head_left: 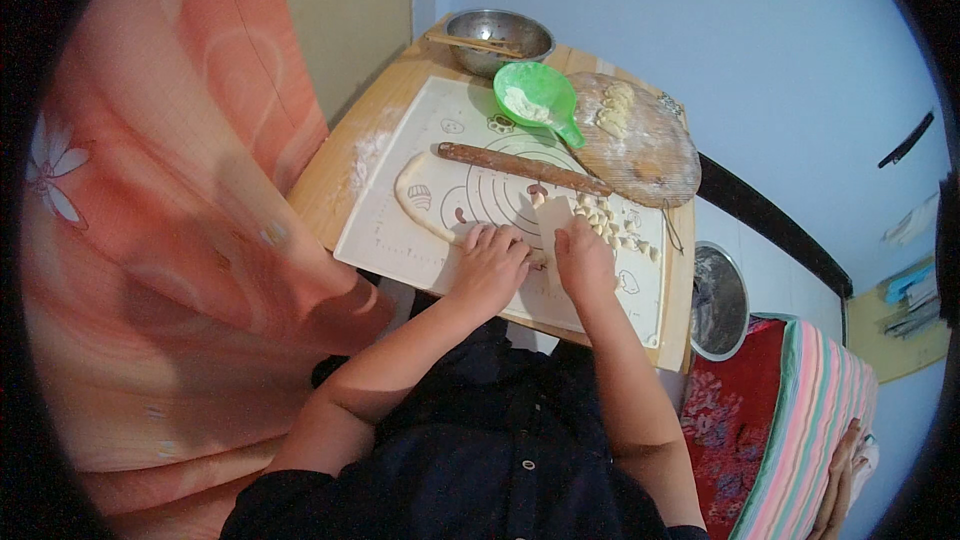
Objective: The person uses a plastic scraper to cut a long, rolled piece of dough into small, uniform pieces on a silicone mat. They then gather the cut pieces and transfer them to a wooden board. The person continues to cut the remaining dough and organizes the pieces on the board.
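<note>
My left hand (490, 268) lies over the near end of the dough rope (403, 192), fingers slightly curled; I can't tell how firmly they grip it. My right hand (587, 262) is closed around a pale flat scraper (552, 224), just beside that end. The rope curves away leftward across the mat (380, 242), a long stretch uncut. Small dough pieces (612, 224) already lie loose to the right, so I judge the cutting partly done. A clump of pale dough (613, 110) sits on the round board (655, 153).
</note>
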Tool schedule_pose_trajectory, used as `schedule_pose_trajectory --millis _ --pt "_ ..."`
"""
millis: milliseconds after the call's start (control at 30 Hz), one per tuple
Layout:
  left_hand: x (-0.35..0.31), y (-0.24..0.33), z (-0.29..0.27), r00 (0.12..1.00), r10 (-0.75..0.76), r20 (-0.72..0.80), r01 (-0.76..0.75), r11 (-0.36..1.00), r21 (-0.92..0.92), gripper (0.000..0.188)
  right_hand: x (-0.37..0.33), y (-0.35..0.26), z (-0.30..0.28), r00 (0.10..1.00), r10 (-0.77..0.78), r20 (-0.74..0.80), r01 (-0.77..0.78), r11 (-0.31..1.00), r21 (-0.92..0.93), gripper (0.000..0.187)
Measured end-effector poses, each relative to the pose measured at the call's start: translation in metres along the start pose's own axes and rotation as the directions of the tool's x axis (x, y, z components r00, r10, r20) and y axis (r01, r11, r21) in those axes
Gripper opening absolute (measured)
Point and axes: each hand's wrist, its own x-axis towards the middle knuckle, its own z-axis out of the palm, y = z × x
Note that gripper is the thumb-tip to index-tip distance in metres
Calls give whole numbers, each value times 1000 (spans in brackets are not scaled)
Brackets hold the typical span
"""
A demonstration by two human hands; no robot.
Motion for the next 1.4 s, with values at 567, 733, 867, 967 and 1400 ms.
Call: schedule_pose_trajectory --millis 567,733,867,967,1400 --pt "-9 5 -5 1000 29 11 -27 991 -134 21 -33 -7 -23 999 -21 43 19 999 42 20" --pt "-12 -1 1 996 84 -40 -86 993 -76 21 -26 -11 -2 997 -14 71 16 999 -37 21" --pt "-13 0 -11 996 18 90 -4 987 -158 19 -18 -1 -2 998 -6 68 9 999 -45 24" --pt "-11 10 -5 989 19 145 16 971 -239 17 -21 14 -16 996 39 75 -36 998 -46 25" --pt "3 9 6 998 67 13 -64 986 -153 13 -26 5 -48 1000 12 22 -12 999 39 21"
